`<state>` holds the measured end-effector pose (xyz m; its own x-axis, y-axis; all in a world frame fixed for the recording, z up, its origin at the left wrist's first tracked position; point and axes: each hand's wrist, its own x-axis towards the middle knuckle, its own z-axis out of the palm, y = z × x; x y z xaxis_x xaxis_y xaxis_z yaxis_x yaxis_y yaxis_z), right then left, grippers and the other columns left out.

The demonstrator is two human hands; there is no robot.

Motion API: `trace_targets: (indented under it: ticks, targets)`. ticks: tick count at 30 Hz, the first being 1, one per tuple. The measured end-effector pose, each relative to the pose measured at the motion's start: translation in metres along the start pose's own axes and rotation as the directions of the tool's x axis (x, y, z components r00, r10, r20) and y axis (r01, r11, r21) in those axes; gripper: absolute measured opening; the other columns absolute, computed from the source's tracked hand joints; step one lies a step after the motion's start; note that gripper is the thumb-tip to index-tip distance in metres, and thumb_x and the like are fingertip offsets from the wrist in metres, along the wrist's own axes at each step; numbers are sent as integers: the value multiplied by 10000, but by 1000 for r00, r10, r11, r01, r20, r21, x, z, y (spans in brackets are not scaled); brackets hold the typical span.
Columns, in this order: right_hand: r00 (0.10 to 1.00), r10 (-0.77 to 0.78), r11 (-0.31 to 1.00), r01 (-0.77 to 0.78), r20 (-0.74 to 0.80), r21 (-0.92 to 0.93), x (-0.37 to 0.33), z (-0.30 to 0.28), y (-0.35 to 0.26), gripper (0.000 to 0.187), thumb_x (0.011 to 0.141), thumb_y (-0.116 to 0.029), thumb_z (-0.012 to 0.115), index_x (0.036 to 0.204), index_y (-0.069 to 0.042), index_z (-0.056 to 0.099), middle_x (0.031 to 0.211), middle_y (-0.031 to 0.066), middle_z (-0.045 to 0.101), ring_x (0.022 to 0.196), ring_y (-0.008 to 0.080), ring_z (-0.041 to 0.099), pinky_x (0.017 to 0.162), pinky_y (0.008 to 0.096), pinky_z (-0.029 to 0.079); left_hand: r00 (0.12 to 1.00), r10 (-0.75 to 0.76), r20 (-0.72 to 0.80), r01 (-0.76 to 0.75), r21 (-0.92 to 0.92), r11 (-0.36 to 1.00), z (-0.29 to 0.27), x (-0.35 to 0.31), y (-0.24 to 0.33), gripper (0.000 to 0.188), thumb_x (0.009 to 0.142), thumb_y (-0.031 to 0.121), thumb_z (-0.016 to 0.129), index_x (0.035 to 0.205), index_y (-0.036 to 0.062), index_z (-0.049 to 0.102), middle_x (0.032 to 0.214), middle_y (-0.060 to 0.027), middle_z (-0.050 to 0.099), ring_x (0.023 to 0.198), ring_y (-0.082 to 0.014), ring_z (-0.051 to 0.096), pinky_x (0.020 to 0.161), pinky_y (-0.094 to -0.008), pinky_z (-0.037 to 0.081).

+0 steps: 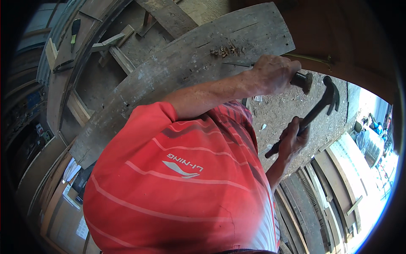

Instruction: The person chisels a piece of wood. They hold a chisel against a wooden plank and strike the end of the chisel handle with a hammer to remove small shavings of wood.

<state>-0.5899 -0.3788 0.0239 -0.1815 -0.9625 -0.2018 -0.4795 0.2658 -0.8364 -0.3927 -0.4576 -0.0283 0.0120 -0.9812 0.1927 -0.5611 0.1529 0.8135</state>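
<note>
My left hand [277,74] is closed around a chisel. The chisel's dark handle butt [302,82] sticks out on the right of the fist, and a thin metal blade [237,64] shows on the other side, over the weathered grey plank [169,67]. Whether the blade touches wood is hidden. A small heap of wood shavings [228,51] lies on the plank near the blade. My right hand [292,139] grips a claw hammer [315,111] by its dark handle. Its head is beside the chisel's butt, with a gap between them.
A large brown wooden panel [338,38] stands at the upper right, with a thin yellow-green strip [311,58] by its edge. A screwdriver [75,34] lies on a board at the upper left. Several planks [313,207] lie at the lower right. Debris covers the ground [275,114].
</note>
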Motion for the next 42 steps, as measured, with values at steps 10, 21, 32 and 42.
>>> trace_targets:
  ticks: [10, 21, 32, 42]
  targets:
    - [999, 46, 973, -45, 3, 227, 11, -3, 9, 197, 985, -243, 651, 917, -74, 575, 572, -28, 490, 452, 57, 474, 398, 241, 355, 993, -45, 108, 44, 12, 999, 5, 5, -3, 302, 795, 291, 777, 1017, 110, 678, 918, -134, 733, 879, -350, 718, 759, -471, 560]
    - [985, 148, 951, -167, 91, 262, 15, 1, 30, 246, 1003, -296, 640, 915, -82, 557, 599, -23, 478, 445, 58, 441, 396, 239, 354, 957, -40, 288, 7, 114, 993, 14, 6, -3, 286, 821, 236, 739, 1091, 149, 705, 938, -115, 737, 913, -332, 722, 767, -465, 576]
    - [958, 236, 941, -267, 163, 210, 5, 6, 58, 275, 988, -334, 671, 890, -120, 529, 594, -28, 470, 426, 57, 441, 380, 230, 359, 976, 141, 168, -191, 333, 923, 41, -27, -19, 107, 846, 220, 657, 926, 150, 661, 812, -54, 665, 786, -243, 714, 644, -429, 568]
    - [969, 156, 955, -197, 190, 220, 12, -2, 81, 264, 1020, -316, 612, 929, -84, 526, 612, -7, 505, 434, 73, 480, 385, 227, 359, 840, 359, 406, -431, 99, 897, 7, -46, 22, 58, 857, 142, 627, 914, 134, 625, 865, -41, 639, 848, -248, 699, 706, -387, 574]
